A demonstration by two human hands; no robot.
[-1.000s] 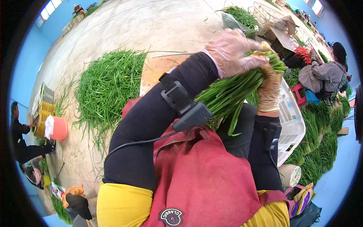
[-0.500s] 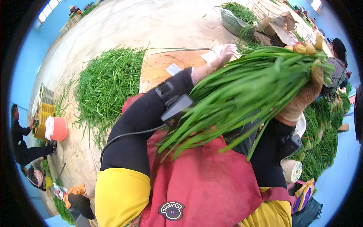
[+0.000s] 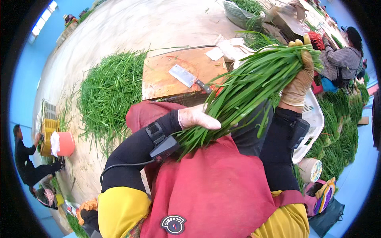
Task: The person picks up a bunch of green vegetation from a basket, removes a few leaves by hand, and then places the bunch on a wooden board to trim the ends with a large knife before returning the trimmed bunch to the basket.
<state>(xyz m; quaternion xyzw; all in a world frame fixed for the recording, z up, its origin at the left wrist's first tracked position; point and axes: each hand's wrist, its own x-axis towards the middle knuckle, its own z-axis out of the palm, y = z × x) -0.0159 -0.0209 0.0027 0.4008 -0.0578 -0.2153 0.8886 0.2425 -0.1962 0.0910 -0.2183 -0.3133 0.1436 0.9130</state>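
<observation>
A bunch of long, flat green garlic chives (image 3: 254,85) stretches slantwise in front of me, its stem ends at the upper right. My right hand (image 3: 297,81), in a pale glove, is closed around the bunch near those stem ends. At the leafy end, my gloved left hand (image 3: 198,118) lies with its thumb over the leaves; its fingers are mostly hidden by them. Behind the bunch, a cleaver (image 3: 183,76) with a dark handle rests flat on a wooden board (image 3: 158,75).
A large heap of loose chives (image 3: 109,93) lies on the floor left of the board. At my right are a white plastic basket (image 3: 313,119) and more laid-out chives (image 3: 337,135). A pink bucket (image 3: 65,143) stands far left near a person. Another person (image 3: 343,59) sits at the upper right.
My left hand has moved down and toward me, from beyond the bunch onto its leafy end. The bunch has steadied, with its leaves gathered narrower. The cleaver has come into sight.
</observation>
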